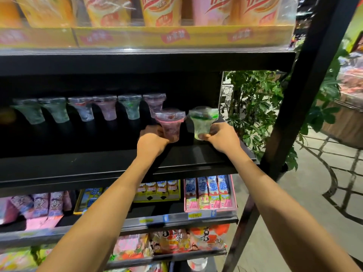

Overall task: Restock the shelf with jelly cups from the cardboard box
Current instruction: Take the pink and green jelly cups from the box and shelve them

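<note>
My left hand (152,140) grips a pink jelly cup (170,122) by its lower part, over the black shelf (88,160). My right hand (220,137) holds a green jelly cup (203,120) at its base, near the shelf's right end. Both cups stand upright, side by side, at or just above the shelf surface. Behind them, a row of several clear jelly cups (106,107) lines the back of the shelf from left to middle. No cardboard box is in view.
A shelf above holds yellow drink packs (161,14). Below, snack packets (211,193) fill the lower shelves. A black slanted frame post (306,85) stands at the right, with a green plant (259,99) behind it. The front left of the black shelf is bare.
</note>
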